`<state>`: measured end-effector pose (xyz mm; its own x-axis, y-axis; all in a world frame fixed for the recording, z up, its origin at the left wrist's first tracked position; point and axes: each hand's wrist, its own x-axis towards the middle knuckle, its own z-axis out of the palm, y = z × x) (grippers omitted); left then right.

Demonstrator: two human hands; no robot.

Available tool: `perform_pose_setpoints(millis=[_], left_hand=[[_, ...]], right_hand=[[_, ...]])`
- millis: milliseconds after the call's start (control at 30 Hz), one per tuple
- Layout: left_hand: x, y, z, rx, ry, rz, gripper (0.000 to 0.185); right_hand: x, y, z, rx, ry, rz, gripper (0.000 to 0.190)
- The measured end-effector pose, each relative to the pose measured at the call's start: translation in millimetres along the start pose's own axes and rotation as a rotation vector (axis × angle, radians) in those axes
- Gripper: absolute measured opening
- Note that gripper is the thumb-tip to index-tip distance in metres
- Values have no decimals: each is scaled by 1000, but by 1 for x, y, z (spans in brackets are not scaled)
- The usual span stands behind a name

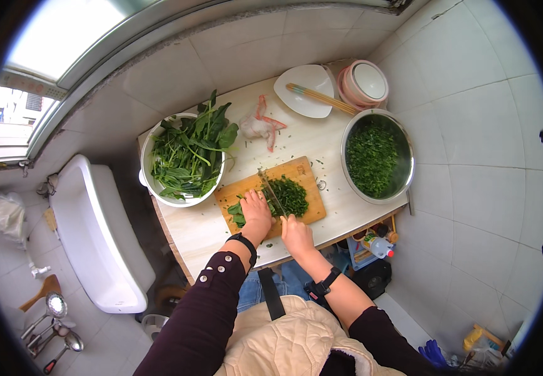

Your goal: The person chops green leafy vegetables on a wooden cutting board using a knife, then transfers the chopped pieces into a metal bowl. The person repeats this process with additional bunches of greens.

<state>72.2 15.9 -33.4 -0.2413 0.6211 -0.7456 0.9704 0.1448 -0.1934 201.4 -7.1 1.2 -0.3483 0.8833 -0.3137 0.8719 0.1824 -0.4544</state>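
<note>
A wooden cutting board [316, 207] lies at an angle near the table's front edge. My right hand [298, 235] grips a kitchen knife [272, 193], its blade pointing away from me across the board. To the left of the blade, my left hand [256, 209] holds down a bunch of leafy greens [237, 217], partly hidden under the palm. Chopped greens [292, 195] are heaped on the blade's right side. A white basin [145, 162] at the left holds whole leafy greens [191, 150]. On the right, a metal pot [344, 164] contains finely chopped greens [371, 160].
Behind the board lie a crumpled plastic bag [257, 124] and a white plate [295, 89] with chopsticks [320, 97] across it. Pink-rimmed bowls [370, 81] are stacked in the back corner. A white sink [107, 239] stands left of the table [196, 235]; tiled walls [478, 141] close in the right.
</note>
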Motion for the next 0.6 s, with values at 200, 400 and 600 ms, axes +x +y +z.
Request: perform_pose_setpoints(millis=[200, 400, 600], left_hand=[[1, 0, 4, -24, 39, -11, 79], [4, 2, 12, -32, 76, -13, 66], [5, -3, 11, -33, 82, 25, 78]], right_hand=[[-8, -8, -11, -92, -24, -48, 32], [-9, -13, -19, -100, -84, -28, 31], [1, -14, -15, -67, -146, -30, 30]])
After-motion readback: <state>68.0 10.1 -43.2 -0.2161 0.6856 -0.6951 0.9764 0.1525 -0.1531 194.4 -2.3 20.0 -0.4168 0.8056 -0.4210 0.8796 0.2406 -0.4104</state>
